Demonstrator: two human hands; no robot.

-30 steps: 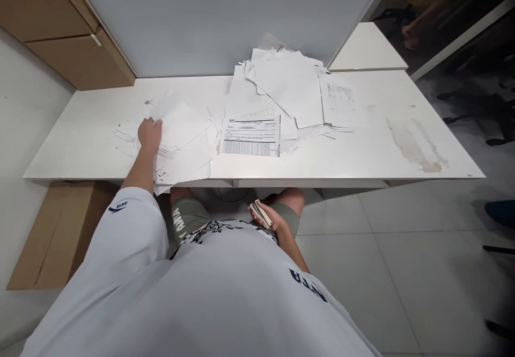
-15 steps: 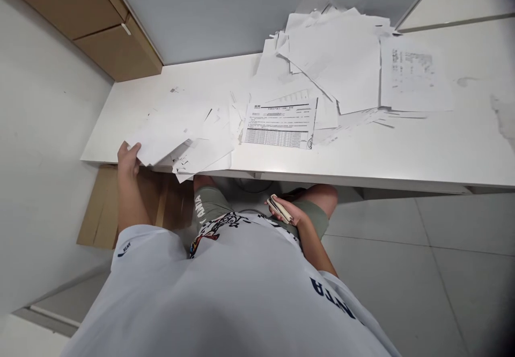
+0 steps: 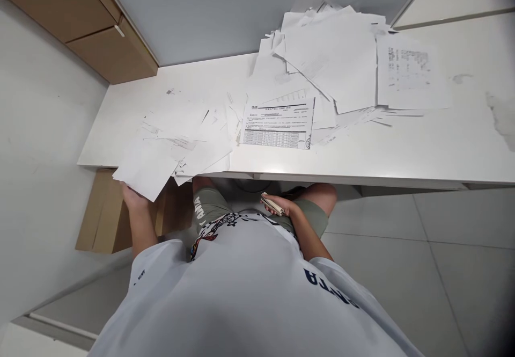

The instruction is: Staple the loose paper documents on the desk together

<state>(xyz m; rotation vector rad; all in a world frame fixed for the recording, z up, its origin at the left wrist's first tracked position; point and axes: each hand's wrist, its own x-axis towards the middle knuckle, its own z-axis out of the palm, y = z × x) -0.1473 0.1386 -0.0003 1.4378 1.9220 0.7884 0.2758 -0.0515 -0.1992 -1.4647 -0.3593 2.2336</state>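
On the near side of the desk (image 3: 402, 155), over the lap, the right hand (image 3: 287, 206) has its fingers curled round a stapler (image 3: 273, 205); a loose hold could drop it onto the floor (image 3: 378, 276). The left hand (image 3: 134, 198), just off the desk's near edge toward its left end, grips the near edge of a white sheet (image 3: 148, 172); its fingers are mostly hidden, so I cannot tell how firmly. The sheet juts past the desk's near edge and could slip toward the cardboard box (image 3: 94, 215) below if the grip is weak. On the desk beyond, loose papers (image 3: 211, 150) overlap, one corner overhanging; friction might drag some along.

The stapler is cream and slim, slanting across the palm. The sheet's upper face looks blank, its corners crisp. The loose papers are fanned unevenly, a few showing dark print. Right of them on the desk lies a printed form (image 3: 277, 123) with a table of figures; toward the desk's back spreads a ragged pile (image 3: 330, 62).
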